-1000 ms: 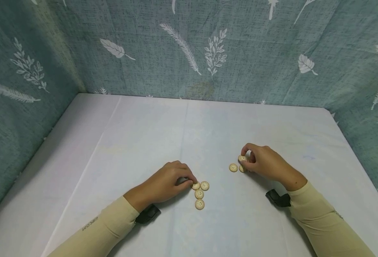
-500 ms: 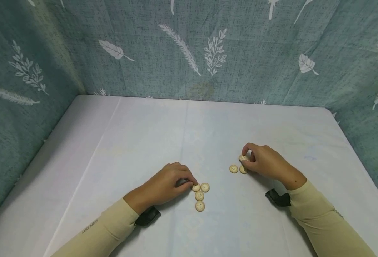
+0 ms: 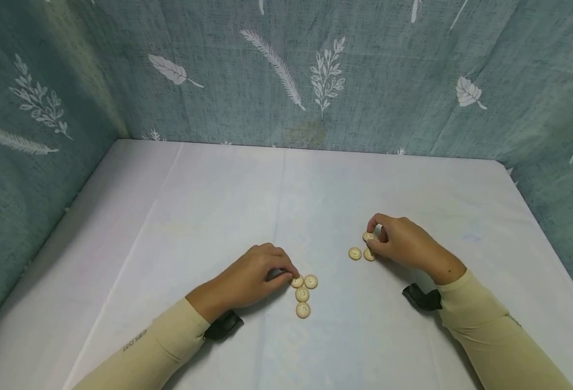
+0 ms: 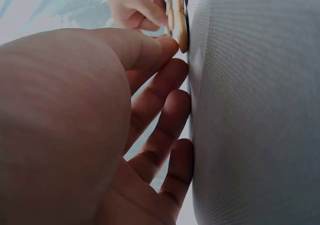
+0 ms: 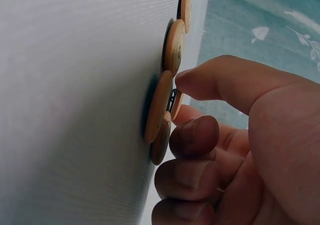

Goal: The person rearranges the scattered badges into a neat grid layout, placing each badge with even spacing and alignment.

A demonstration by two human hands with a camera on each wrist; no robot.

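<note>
Pale round wooden buttons lie in two groups on a white cloth. My left hand (image 3: 259,275) pinches the left edge of one wooden button (image 3: 298,282) between thumb and index finger; a second button (image 3: 311,281) sits right beside it, and two others (image 3: 303,301) run below in a line. Farther right, my right hand (image 3: 405,242) holds a button (image 3: 368,236) by thumb and index fingertips. In the right wrist view that held button (image 5: 177,105) stands slightly off the cloth. Two buttons (image 3: 355,253) lie just below it in the head view; the right thumb partly covers one.
The white cloth (image 3: 208,189) covers the whole table. Green leaf-patterned curtains (image 3: 208,108) hang behind it and at both sides. A dark strap-like device (image 3: 224,325) is on the left wrist, and another (image 3: 422,298) on the right.
Both hands stay almost where they were, each at the same button. The whole head view shifts slightly; the button groups keep their arrangement.
</note>
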